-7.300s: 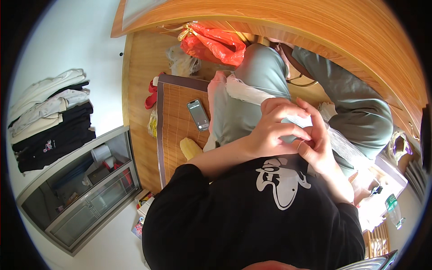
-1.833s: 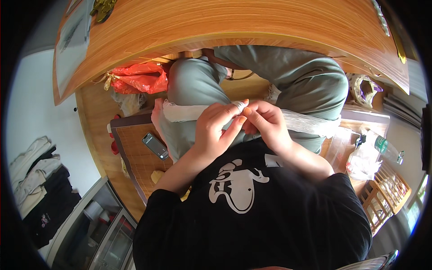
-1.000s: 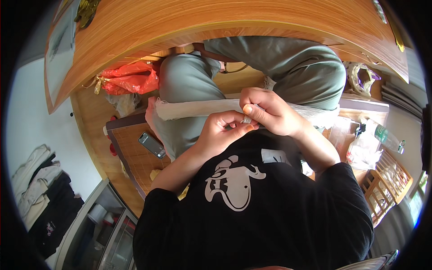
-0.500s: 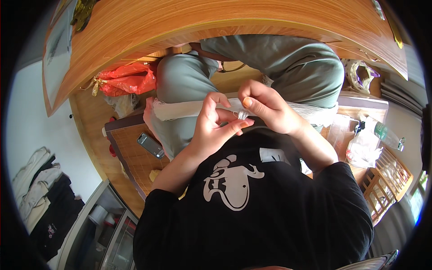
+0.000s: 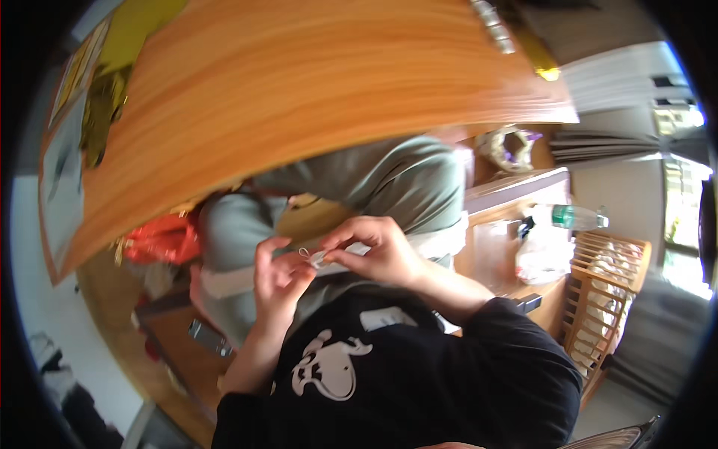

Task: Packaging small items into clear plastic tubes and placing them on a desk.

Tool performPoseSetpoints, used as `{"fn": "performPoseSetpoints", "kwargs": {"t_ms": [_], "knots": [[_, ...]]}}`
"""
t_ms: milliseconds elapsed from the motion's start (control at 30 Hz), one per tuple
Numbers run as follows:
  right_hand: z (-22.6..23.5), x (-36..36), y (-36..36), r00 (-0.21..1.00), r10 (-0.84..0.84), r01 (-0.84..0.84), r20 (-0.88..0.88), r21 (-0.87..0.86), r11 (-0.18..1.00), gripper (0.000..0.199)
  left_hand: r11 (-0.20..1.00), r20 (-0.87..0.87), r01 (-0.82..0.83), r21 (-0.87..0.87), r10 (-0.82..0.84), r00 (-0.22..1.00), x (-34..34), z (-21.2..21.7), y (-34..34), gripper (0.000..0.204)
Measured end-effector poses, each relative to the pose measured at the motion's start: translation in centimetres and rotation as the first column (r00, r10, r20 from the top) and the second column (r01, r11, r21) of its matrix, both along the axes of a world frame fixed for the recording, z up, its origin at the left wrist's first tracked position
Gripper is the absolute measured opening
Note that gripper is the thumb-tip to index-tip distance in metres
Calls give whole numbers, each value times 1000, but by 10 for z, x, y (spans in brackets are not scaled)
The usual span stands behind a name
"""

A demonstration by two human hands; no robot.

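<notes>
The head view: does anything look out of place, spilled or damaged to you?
Nothing looks spilled or plainly damaged, though the picture's left side is blurred. One untidy detail: a thin white loop juts from the small white bundle between left hand and right hand; it looks loose, but is too small to judge.

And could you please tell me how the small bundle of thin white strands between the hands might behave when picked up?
The small bundle of thin white strands would probably be floppy, since one end curls round loosely. It looks light, being small enough to pinch in the right hand's fingers. It may tangle, as the curled end looks thin.
</notes>
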State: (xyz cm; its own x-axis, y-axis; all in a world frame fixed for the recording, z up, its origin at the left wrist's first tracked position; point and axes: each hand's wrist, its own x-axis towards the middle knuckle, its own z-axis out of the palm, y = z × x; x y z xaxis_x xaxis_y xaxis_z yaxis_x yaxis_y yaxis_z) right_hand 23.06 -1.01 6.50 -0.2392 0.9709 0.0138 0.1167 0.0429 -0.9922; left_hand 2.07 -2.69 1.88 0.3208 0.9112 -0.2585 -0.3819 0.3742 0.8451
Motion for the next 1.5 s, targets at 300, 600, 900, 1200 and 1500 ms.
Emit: {"fn": "performPoseSetpoints", "kwargs": {"t_ms": [300,600,900,1200,1500], "knots": [[104,197,85,578,-810,691,103,467,552,19,986,-159,-53,157,78,984,-23,13,4,40],[84,267,132,344,-805,717,484,419,558,25,989,-202,-93,118,115,973,-26,8,1,30],[82,267,138,243,-807,683,538,496,536,24,987,-238,-89,137,120,964,-34,4,5,26],[71,252,123,288,-890,594,352,664,455,21,957,-507,-125,260,246,826,-69,4,19,22],[17,42,25,757,-246,-59,606,438,897,14,883,-810,338,326,77,581,-83,0,41,15]]}}
